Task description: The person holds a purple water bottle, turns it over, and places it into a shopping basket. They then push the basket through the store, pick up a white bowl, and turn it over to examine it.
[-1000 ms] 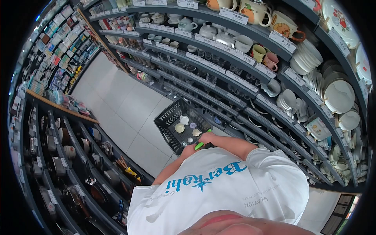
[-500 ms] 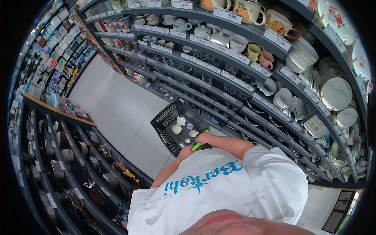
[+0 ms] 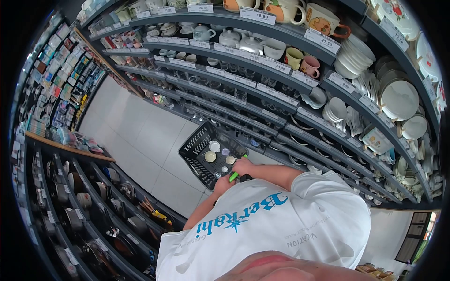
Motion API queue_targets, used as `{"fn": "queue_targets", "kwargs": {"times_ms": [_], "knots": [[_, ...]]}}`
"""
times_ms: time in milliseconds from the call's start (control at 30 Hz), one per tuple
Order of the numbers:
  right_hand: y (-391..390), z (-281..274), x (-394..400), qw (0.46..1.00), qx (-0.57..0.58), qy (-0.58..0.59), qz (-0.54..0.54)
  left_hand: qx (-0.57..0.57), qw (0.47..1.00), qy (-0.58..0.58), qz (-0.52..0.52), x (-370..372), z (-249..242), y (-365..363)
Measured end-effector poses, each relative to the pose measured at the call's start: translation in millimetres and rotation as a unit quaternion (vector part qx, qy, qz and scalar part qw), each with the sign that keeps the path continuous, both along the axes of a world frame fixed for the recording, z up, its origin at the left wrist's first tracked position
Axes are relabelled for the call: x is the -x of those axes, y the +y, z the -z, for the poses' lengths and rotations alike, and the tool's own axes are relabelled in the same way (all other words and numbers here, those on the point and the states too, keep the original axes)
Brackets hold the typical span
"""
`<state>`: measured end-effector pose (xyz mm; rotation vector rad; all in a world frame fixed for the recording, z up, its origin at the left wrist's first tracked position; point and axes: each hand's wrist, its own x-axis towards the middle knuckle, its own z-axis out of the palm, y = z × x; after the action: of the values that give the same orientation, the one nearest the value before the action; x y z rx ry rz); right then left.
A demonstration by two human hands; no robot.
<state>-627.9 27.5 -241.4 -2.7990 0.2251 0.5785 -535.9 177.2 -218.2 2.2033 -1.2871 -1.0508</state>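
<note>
In front of my body is a black shopping basket (image 3: pixel 188 151) with slotted walls and a bright green handle (image 3: pixel 233 176). My left hand (image 3: pixel 223 183) is closed round the near-left part of the handle. My right hand (image 3: pixel 243 166) grips it farther right, with green showing just beyond the fingers. Inside the basket, a white cup (image 3: pixel 214 146), a cream bowl (image 3: pixel 210 156), a small pale purple item (image 3: pixel 225 152) and a cream cup (image 3: pixel 230 159) lie apart on the bottom. Smaller clear or white pieces sit near the handle end, too small to name.
To my right, long grey shelves (image 3: pixel 262 86) carry mugs, teapots (image 3: pixel 203 33), glasses, bowls (image 3: pixel 352 57) and plates (image 3: pixel 399 100). Pans and utensils fill the shelves (image 3: pixel 89 206) on my left. Pale floor tiles (image 3: pixel 145 136) run between them towards a wall of small packaged goods (image 3: pixel 61 70).
The shelves on the right have shifted slightly left in view, as my viewpoint turned a little. Both hands stay on the handle, and the basket's contents look the same.
</note>
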Motion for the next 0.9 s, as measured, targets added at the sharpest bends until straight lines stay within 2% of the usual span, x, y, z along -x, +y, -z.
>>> {"fn": "queue_targets", "kwargs": {"times_ms": [167,233,367,433,467,633,900], "knots": [[2.9,4.4,-3.5,0.996,0.054,-0.043,0.052,0.006,0.999,-0.028,-0.023,-5.6,16.4,-4.9],[-1.0,2.3,-2.9,0.989,0.036,-0.123,0.077,0.008,0.999,-0.031,-0.021,-10.1,24.2,-7.8],[-14.3,-9.8,-0.2,0.989,-0.029,-0.11,0.099,0.007,0.999,-0.036,-0.034,-19.8,24.5,-13.3],[-16.7,-18.9,5.0,0.975,-0.014,-0.189,0.117,0.012,0.999,-0.039,-0.029,-25.0,26.5,-16.3],[-17.8,-24.7,6.5,0.974,-0.014,-0.189,0.123,0.016,0.999,-0.041,-0.031,-28.3,28.5,-17.3],[-25.3,-63.1,12.3,0.938,-0.134,-0.244,0.206,0.029,0.998,-0.036,-0.044,-46.1,32.0,-21.6],[-44.2,-95.2,24.1,0.88,-0.112,-0.368,0.277,0.025,0.997,-0.049,-0.056,-70.0,26.3,-36.4]]}}
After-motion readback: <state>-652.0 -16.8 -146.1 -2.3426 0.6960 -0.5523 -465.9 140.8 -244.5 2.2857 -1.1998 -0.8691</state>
